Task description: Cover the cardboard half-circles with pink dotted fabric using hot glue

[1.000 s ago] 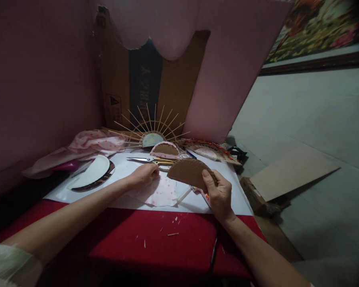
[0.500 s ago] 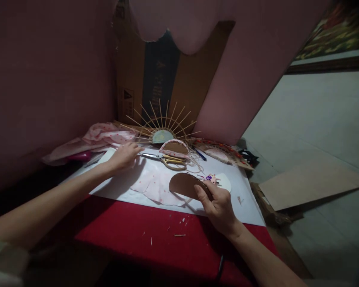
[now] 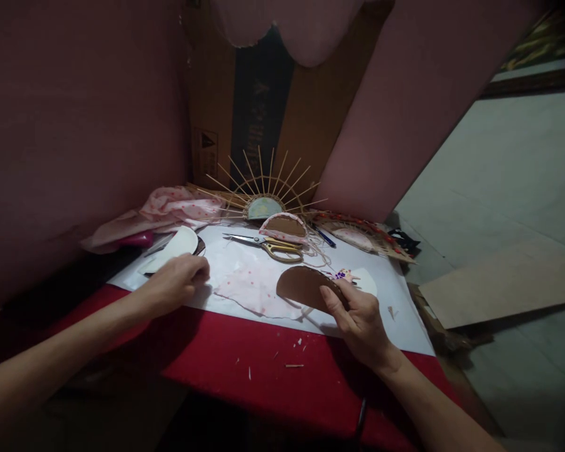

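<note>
In the head view, my one camera, I have the brown half-round [image 3: 301, 287] up over the near part of the white sheet [image 3: 381, 323] on the red-covered desk [image 3: 235, 345]. My right hand [image 3: 360, 314] has it pinched by its right end, thumb on the near face, fingers behind. My left hand [image 3: 179, 282] is just beside the white half-round [image 3: 181, 245], its fingers curled; I can't tell whether they hold anything. Between the two hands a dotted cloth piece [image 3: 258, 285] lies flat, with the scissors [image 3: 262, 242] just beyond it, unheld.

As for how far things are, I'd judge the work part done. The edged half-round [image 3: 282, 227] behind the scissors has dotted cloth around its rim, and the stick frame [image 3: 265, 208] carries a pale centre with thin sticks fanning out. The orange-trimmed fan [image 3: 355, 237] looks further along, though the light is poor. The face turned to me on my brown piece is bare, so I'd count its covering as not yet done.
</note>
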### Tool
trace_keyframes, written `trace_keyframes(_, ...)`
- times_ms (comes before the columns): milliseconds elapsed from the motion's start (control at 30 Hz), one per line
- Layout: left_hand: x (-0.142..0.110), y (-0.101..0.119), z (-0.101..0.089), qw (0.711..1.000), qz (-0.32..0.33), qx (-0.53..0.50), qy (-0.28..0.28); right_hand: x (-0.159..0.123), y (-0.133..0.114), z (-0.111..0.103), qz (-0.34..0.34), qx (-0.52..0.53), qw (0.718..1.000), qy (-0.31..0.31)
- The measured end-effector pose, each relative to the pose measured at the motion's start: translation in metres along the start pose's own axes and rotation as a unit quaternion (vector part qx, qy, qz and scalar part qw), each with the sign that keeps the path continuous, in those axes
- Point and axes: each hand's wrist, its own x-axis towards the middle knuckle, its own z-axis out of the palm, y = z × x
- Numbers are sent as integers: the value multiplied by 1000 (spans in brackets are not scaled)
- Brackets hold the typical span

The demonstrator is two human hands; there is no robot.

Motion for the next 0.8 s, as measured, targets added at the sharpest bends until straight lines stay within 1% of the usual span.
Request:
trace_keyframes(67,6,-7,-9,996,-28,37,69,0,0,0,7,1,1000,-1)
trace_keyframes(100,11,-7,-12,994,-31,47,95,1,-1,0,15,5,1000,-3)
trace_keyframes(167,20,-2,-13,992,-9,47,120,2,-1,0,48,25,999,2)
trace_keyframes(200,24,3,-10,992,15,37,118,3,-1,-1,75,47,996,13)
trace_keyframes(267,26,19,-2,993,80,6,88,7,-2,-4,147,119,980,61)
trace_keyframes(333,20,35,10,987,154,-28,33,12,-3,-7,208,198,951,110)
trace_keyframes(367,16,42,15,980,193,-44,-1,16,-5,-8,230,226,939,118)
trace_keyframes(400,11,47,19,969,233,-63,-58,20,-6,-8,250,244,930,112)
trace_keyframes(433,8,49,21,961,252,-82,-83,24,-8,-8,269,252,925,91)
trace_keyframes(467,6,48,22,957,254,-101,-94,29,-11,-6,287,254,922,62)
trace_keyframes(500,6,44,21,957,243,-124,-94,33,-14,-3,304,255,917,29)
trace_keyframes(533,9,39,18,962,212,-155,-74,37,-17,1,317,256,913,-1)
trace_keyframes(567,14,33,15,968,161,-190,-42,42,-20,6,323,258,910,-27)
trace_keyframes(600,20,26,11,969,89,-229,15,45,-23,12,325,261,908,-49)
trace_keyframes(633,28,21,8,962,5,-266,59,49,-26,19,322,262,907,-68)
trace_keyframes(700,41,13,6,956,-38,-280,80,53,-31,34,316,259,907,-102)
trace_keyframes(800,49,9,14,953,-51,-288,75,56,-32,53,308,223,915,-135)
